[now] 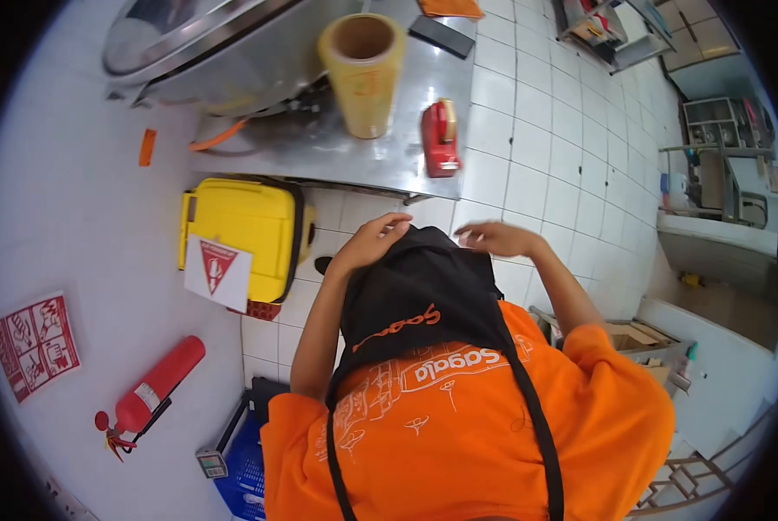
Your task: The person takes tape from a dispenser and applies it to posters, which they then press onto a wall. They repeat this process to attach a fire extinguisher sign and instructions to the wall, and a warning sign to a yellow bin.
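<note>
A black apron [432, 260] with orange lettering hangs over the front of my orange shirt. My left hand [375, 240] lies at the apron's upper left side in the head view, fingers stretched out and pointing inward. On the other side, my right hand [500, 238] is at the apron's edge, its fingers extended and apart, slightly blurred. Beyond both hands stands a steel table [319, 161]. A red tape dispenser [442, 139] sits near its front corner, and a large roll of cling film [363, 78] stands upright on it.
A yellow lidded bin [245, 234] is beside the table's front left. A red fire extinguisher [158, 382] hangs on the left wall above a blue crate [245, 473]. Shelving [719, 130] lines the right side. White floor tiles [536, 113] run between.
</note>
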Available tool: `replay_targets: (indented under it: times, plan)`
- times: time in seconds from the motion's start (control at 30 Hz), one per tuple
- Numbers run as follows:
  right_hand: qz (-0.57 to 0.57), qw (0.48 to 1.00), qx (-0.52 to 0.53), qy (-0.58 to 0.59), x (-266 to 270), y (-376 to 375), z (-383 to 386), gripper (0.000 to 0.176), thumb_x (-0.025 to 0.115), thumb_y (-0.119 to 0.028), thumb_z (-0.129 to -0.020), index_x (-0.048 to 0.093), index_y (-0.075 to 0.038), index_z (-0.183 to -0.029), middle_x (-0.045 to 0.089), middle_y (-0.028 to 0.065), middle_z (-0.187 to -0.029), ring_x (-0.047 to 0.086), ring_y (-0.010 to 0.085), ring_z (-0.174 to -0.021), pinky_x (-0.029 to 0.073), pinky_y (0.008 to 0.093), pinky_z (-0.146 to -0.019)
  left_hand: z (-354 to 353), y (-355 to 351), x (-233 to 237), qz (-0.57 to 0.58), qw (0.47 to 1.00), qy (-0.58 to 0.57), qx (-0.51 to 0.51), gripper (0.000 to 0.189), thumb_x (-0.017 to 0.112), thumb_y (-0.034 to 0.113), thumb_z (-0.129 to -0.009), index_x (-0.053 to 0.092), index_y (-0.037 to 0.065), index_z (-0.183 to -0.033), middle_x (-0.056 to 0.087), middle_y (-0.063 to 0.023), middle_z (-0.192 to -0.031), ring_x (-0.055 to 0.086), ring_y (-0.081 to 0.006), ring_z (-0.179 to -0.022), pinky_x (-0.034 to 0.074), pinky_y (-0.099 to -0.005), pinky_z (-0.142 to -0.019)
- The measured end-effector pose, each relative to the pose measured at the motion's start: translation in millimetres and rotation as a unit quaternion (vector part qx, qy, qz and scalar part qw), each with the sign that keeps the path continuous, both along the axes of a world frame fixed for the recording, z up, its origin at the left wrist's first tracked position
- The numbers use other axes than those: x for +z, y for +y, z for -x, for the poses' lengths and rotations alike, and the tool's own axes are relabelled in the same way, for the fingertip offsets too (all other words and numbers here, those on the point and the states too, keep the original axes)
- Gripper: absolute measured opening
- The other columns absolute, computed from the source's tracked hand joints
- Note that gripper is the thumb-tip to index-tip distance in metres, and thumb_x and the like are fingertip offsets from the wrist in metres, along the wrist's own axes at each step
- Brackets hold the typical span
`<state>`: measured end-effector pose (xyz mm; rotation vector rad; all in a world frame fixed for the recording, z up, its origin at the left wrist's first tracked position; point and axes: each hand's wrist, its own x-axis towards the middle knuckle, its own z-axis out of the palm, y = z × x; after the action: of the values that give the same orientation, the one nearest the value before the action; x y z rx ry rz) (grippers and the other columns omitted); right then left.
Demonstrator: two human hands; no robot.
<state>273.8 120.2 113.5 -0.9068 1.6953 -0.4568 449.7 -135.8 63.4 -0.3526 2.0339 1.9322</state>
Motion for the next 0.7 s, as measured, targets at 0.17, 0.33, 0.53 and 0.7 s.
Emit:
replay_targets:
  times: [0.17, 0.33, 0.53, 0.7]
  plan:
    - [0.104, 0.883, -0.457, -0.026, -6.1, -16.2, 55.9, 0.048, 0.058, -0.048, -0.092, 0.059, -0.006, -0.115, 0.062, 0.007, -0.094, 0.057, 0.0139, -0.083, 0.05, 0.03, -0.063, 85.4, 64.8, -15.0, -0.17, 0.98, -0.072, 0.071, 0.045, 0.05, 0.041, -0.099, 0.059, 0.009, -0.128, 0.059, -0.0023, -0.126, 0.051, -0.0154, -0.114, 0.04, -0.0331, -0.093]
    - [0.11, 0.853, -0.492, -0.139, -58.1, -63.4, 60.1, 0.05, 0.071, -0.042, -0.085, 0.061, -0.003, -0.114, 0.063, 0.0053, -0.086, 0.055, 0.0102, -0.068, 0.044, 0.0259, -0.052, 110.8, 80.3, -45.7, -0.192, 0.95, -0.104, 0.223, 0.033, 0.051, 0.025, -0.095, 0.061, 0.012, -0.123, 0.059, -0.0002, -0.122, 0.049, -0.0127, -0.111, 0.038, -0.035, -0.092]
    - [0.162, 0.846, -0.478, -0.171, -66.8, -77.1, 60.4, 0.031, 0.069, -0.034, -0.089, 0.068, -0.003, -0.092, 0.061, 0.0014, -0.076, 0.051, 0.0071, -0.06, 0.037, 0.0244, -0.049, 113.3, 75.1, -48.6, -0.255, 0.921, -0.081, 0.284, 0.035, 0.049, 0.026, -0.089, 0.064, 0.011, -0.116, 0.063, -0.0014, -0.119, 0.052, -0.014, -0.108, 0.034, -0.0334, -0.091]
    - [0.154, 0.792, -0.562, -0.179, -44.8, -59.8, 14.5, 0.025, 0.07, -0.03, -0.088, 0.07, -0.005, -0.09, 0.064, 0.0004, -0.077, 0.048, 0.0074, -0.059, 0.036, 0.0227, -0.052, 119.6, 71.5, -49.3, -0.295, 0.905, -0.071, 0.297, 0.038, 0.048, 0.037, -0.091, 0.067, 0.01, -0.111, 0.067, -0.0034, -0.114, 0.053, -0.0155, -0.11, 0.032, -0.0347, -0.092]
